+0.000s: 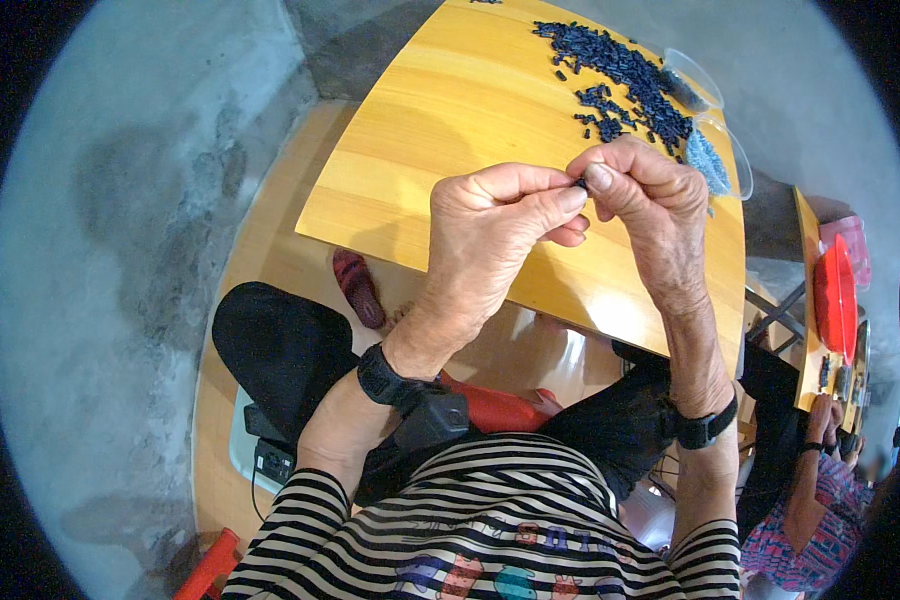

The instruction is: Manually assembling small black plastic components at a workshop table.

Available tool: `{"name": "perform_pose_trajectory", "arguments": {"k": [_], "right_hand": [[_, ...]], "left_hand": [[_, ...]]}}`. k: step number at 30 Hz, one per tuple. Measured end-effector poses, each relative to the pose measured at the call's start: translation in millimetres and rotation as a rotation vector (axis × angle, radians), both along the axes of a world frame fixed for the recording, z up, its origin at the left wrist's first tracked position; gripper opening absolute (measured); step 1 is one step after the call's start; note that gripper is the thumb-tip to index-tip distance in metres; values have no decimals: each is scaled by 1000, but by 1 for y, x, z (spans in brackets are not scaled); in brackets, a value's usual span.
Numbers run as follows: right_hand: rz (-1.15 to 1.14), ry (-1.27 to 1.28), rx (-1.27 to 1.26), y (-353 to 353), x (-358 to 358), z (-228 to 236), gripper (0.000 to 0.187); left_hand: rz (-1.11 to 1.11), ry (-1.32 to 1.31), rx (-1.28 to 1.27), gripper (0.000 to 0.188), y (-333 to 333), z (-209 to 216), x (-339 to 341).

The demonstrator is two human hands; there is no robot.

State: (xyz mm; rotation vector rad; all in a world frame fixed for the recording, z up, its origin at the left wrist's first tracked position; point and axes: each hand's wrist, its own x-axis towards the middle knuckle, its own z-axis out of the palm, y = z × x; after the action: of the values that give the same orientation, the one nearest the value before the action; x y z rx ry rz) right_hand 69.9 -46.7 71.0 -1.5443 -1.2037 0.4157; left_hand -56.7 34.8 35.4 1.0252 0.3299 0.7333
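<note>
Hands: I see left hand (495, 225) & right hand (645, 195) both pinching one small dark part (581, 183) above yellow table (440, 120); pile of dark parts (625, 80) well apart.

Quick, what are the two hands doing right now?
Left hand: closed, pinching a small dark piece at the fingertips.
Right hand: closed, pinching the same small dark piece from the other side.

small black part (581, 183) | mostly hidden | pinched between both hands' fingertips | above yellow table edge
</note>
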Motion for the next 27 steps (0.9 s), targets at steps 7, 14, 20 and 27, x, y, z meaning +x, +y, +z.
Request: {"name": "perform_pose_trajectory", "arguments": {"k": [7, 14, 20, 27], "right_hand": [[2, 17, 63, 0, 1, -15, 9], [63, 111, 102, 7, 9, -10, 13], [118, 25, 147, 12, 15, -8, 15], [182, -27, 176, 12, 18, -11, 18]], "left_hand": [[-5, -29, -50, 15, -2, -9, 4], [-47, -68, -90, 18, 3, -1, 4], [-71, -82, -90, 19, 7, 4, 1], [-47, -62, -73, 19, 8, 2, 1]]}}
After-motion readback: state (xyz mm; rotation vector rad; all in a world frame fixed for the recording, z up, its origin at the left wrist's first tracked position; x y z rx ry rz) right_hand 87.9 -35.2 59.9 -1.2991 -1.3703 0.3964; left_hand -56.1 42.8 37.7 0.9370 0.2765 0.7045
